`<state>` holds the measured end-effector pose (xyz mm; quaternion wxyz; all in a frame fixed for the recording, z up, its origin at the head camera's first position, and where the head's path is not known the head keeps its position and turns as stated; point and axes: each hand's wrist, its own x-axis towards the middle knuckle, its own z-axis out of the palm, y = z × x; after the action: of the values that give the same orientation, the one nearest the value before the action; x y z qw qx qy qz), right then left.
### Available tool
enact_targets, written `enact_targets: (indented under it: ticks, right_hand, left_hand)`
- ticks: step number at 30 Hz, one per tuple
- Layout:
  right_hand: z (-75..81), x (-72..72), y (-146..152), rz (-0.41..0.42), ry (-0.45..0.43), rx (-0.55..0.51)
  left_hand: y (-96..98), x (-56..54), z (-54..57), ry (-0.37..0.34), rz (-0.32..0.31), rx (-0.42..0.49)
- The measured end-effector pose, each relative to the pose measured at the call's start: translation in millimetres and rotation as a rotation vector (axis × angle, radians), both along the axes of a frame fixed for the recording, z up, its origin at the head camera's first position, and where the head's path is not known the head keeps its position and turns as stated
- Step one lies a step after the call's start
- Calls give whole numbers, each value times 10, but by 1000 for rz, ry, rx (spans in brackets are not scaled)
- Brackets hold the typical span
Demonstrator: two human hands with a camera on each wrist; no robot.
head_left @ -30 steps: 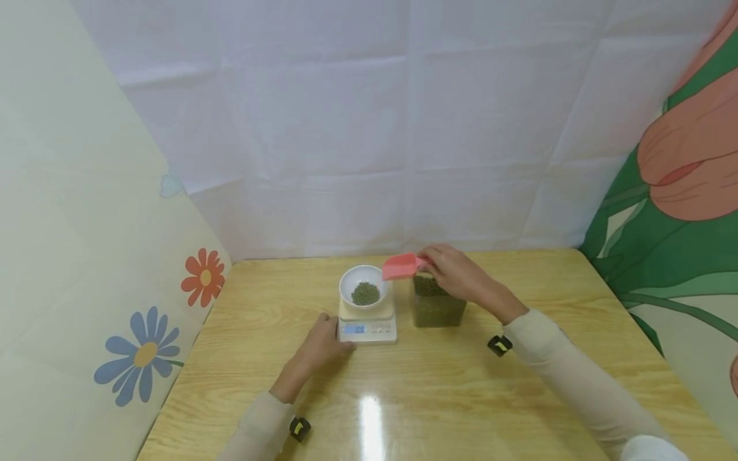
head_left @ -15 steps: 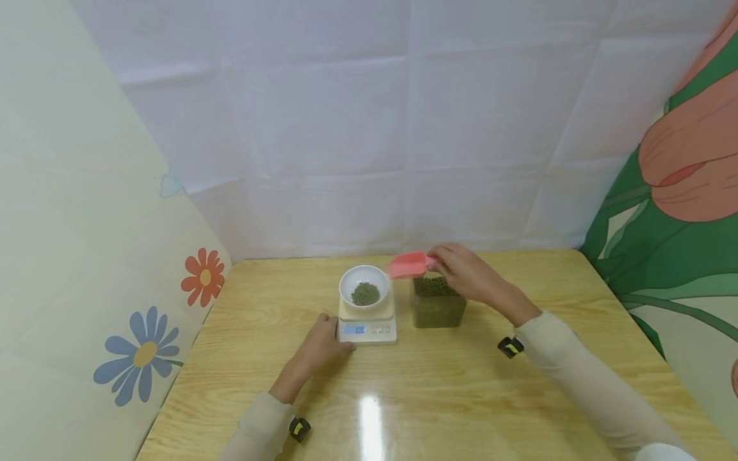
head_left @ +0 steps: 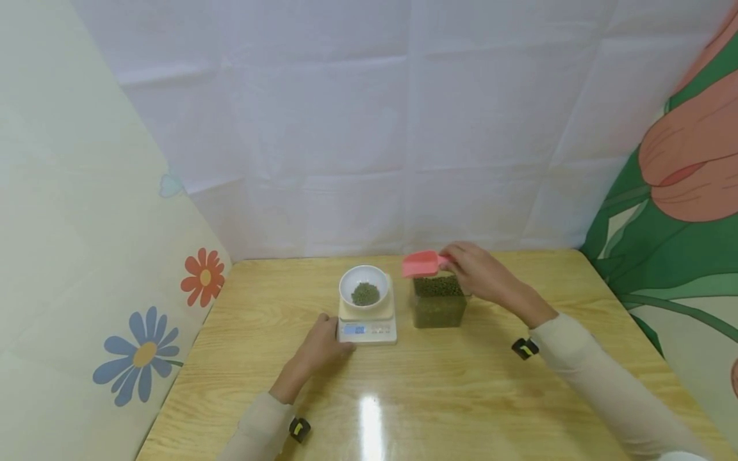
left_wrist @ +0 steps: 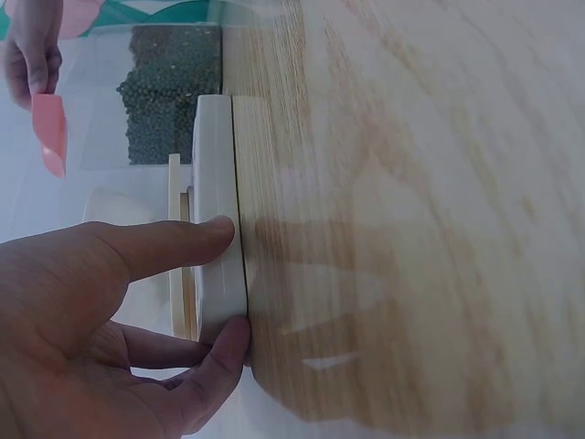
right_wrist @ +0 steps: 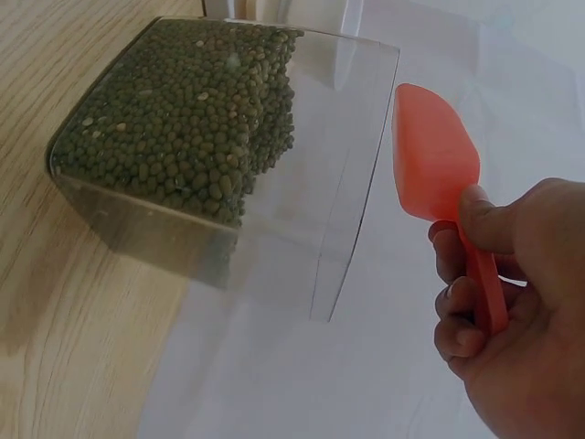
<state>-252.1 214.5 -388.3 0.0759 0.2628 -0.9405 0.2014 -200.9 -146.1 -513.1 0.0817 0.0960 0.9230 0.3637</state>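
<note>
My right hand (head_left: 483,274) grips the handle of a pink scoop (head_left: 421,264) and holds it above a clear box (head_left: 439,314) of green mung beans (right_wrist: 183,119). In the right wrist view the scoop (right_wrist: 437,151) is beside the box's open rim, with no beans visible in it. My left hand (head_left: 319,344) holds the near left corner of a white digital kitchen scale (head_left: 383,336), thumb on its front edge and fingers curled at its side. On the scale stands a white bowl (head_left: 348,283) with a small heap of beans (head_left: 366,294); the lit display seems to read 108.
Everything stands on a wooden table (head_left: 438,390), the box a little right of the scale. Behind it hangs a creased white cloth (head_left: 323,128). Flower-printed panels flank the table at left (head_left: 69,224) and right (head_left: 680,256).
My right hand has moved right with the scoop, from beside the bowl to over the box of beans. The left hand, scale and bowl have stayed in place.
</note>
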Motion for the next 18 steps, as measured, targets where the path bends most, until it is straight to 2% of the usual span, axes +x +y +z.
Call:
enact_targets:
  ticks: [8, 18]
  right_hand:
    - [9, 11, 93, -7, -1, 8]
    - [24, 22, 206, -14, 19, 34]
  left_hand:
    - [-1, 3, 21, -1, 7, -4]
    - [-4, -18, -6, -7, 5, -10]
